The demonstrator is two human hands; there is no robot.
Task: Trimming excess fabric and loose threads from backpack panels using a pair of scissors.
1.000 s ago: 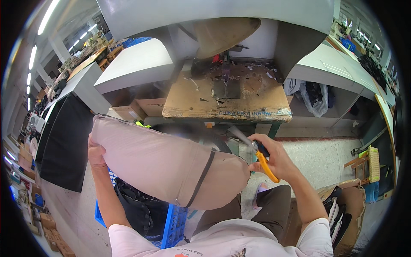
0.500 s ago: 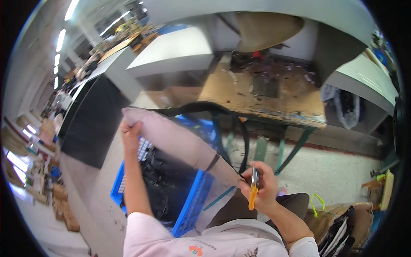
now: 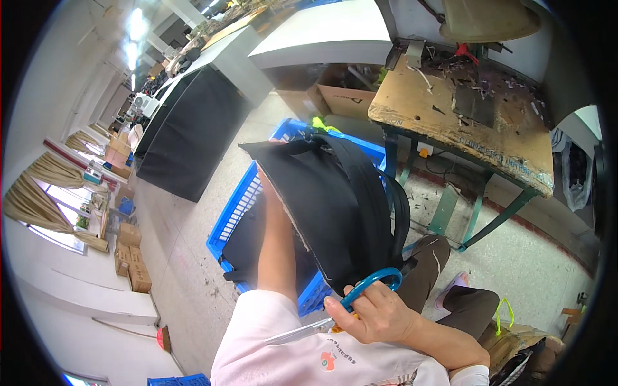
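The right hand (image 3: pixel 380 315), low in the frame just right of centre, has its fingers curled tight around the blue handles of a pair of scissors (image 3: pixel 341 309); the thumb side sits at the blue loop, and the steel blades point down-left across the pink shirt; the same hand's fingertips also touch the lower edge of a black bag panel (image 3: pixel 328 206). The left hand is hidden behind that panel near its upper left corner, so I cannot tell how its fingers stand; only the bare left forearm (image 3: pixel 278 251) shows, rising from the pink sleeve to the panel's back. The panel fills the centre of the frame, tilted, with a pale raw edge along its left side and a black strap (image 3: pixel 370 193) running down its face and looping off to the right. Behind and below it, at centre left, stands a blue plastic crate (image 3: pixel 235 219) with dark material inside. In the upper right is a worn wooden workbench (image 3: pixel 450 122) on green metal legs; beside it, at the top centre, a brown cardboard box (image 3: pixel 341 96).
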